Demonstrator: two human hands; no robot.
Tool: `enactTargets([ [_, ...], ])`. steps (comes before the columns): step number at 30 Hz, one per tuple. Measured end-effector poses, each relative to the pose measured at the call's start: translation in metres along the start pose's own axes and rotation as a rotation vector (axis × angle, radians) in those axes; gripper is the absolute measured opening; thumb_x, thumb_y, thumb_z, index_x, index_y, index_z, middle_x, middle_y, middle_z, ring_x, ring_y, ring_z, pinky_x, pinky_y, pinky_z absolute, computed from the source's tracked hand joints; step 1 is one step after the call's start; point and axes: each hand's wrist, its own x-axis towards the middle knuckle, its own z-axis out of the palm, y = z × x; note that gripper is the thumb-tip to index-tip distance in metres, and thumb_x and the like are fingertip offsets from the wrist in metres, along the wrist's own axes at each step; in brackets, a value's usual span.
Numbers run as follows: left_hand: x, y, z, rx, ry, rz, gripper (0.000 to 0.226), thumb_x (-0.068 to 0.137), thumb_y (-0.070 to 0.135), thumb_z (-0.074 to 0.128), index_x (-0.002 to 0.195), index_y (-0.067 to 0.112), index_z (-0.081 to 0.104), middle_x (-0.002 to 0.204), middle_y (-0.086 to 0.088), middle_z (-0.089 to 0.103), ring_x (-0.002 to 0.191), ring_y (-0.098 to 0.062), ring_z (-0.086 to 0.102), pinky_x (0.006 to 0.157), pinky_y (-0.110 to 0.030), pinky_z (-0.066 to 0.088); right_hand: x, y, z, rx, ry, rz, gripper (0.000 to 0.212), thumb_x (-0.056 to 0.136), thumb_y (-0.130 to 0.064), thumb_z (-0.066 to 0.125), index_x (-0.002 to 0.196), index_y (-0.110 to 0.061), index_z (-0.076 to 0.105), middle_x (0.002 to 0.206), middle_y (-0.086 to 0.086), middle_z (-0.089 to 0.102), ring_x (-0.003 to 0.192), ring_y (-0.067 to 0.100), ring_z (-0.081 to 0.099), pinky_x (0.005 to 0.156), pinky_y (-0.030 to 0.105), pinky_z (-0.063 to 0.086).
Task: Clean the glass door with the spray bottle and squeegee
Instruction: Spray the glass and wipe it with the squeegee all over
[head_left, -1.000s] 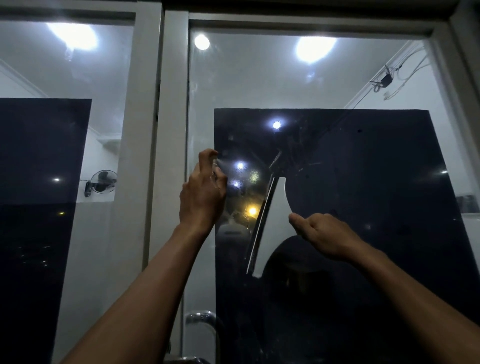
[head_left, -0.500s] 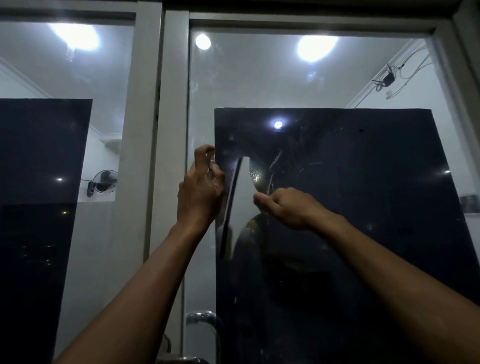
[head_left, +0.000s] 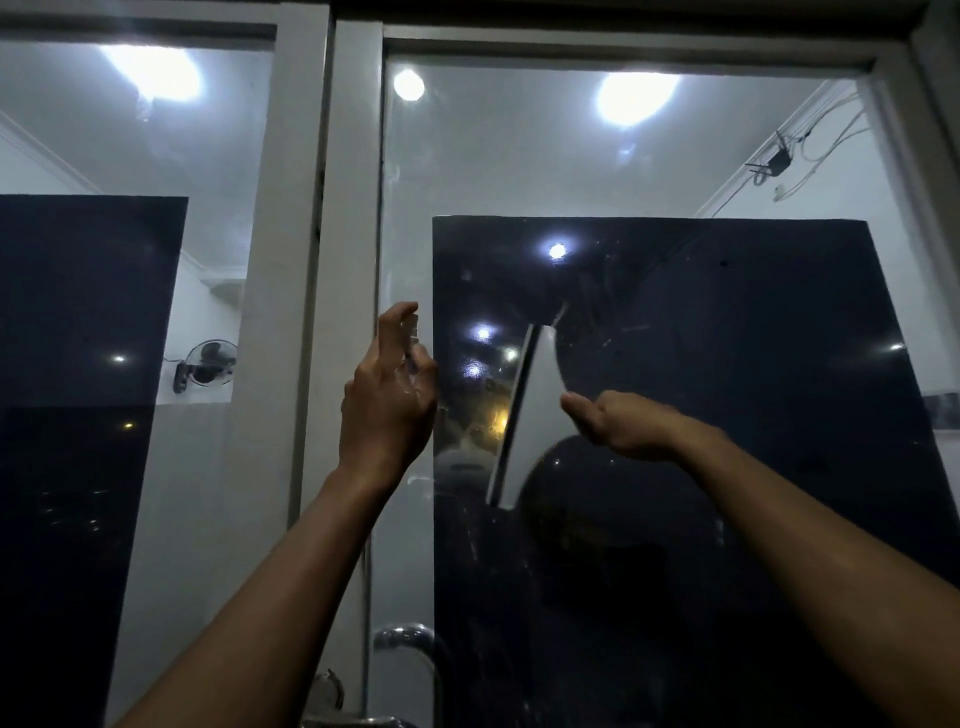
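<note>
The glass door (head_left: 571, 156) fills the view, with a dark tinted panel (head_left: 753, 364) over its lower part. My left hand (head_left: 387, 400) is raised near the door's left edge and grips a small clear spray bottle (head_left: 410, 358), mostly hidden by my fingers, with the index finger lifted above it. My right hand (head_left: 623, 423) holds a squeegee (head_left: 530, 415). Its long pale blade stands nearly upright against the dark panel, tilted slightly to the right at the top.
A white door frame (head_left: 311, 260) separates this pane from another glass pane (head_left: 130, 312) on the left. A chrome door handle (head_left: 410, 639) sits low between my forearms. Ceiling lights reflect in the glass, and wet streaks show on the dark panel.
My right hand swept the squeegee left towards my left hand, then back right and slightly down. My left hand stayed in place with the bottle, its index finger lifting a little.
</note>
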Motion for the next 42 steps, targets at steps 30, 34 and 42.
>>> enactTargets([
  [30, -0.03, 0.007, 0.011, -0.062, -0.087, -0.026, 0.039, 0.106, 0.022, 0.042, 0.145, 0.027, 0.036, 0.083, -0.001, 0.057, 0.066, -0.01, 0.057, 0.055, -0.026, 0.047, -0.053, 0.044, 0.026, -0.011, 0.259, 0.009, 0.077, 0.089, -0.083, 0.009, 0.059, -0.027, 0.053, 0.068, -0.006, 0.062, 0.066, 0.015, 0.06, 0.064, 0.035, 0.042],
  [34, -0.023, 0.01, 0.012, -0.058, -0.089, -0.015, 0.039, 0.106, 0.024, 0.041, 0.144, 0.03, 0.035, 0.082, 0.0, 0.056, 0.065, -0.011, 0.056, 0.055, -0.026, 0.044, -0.029, -0.016, 0.016, -0.019, 0.25, -0.12, 0.064, 0.091, -0.08, 0.013, 0.06, -0.034, 0.045, 0.093, 0.005, 0.063, 0.088, 0.029, 0.062, 0.076, 0.04, 0.044],
  [42, -0.017, 0.006, 0.013, -0.04, -0.08, -0.02, 0.04, 0.106, 0.022, 0.042, 0.145, 0.023, 0.038, 0.081, -0.004, 0.057, 0.062, -0.013, 0.057, 0.052, -0.024, 0.042, -0.004, -0.04, 0.035, -0.085, 0.089, -0.114, 0.064, 0.094, -0.077, 0.013, 0.09, -0.031, 0.058, 0.114, 0.008, 0.066, 0.099, 0.029, 0.06, 0.079, 0.042, 0.04],
])
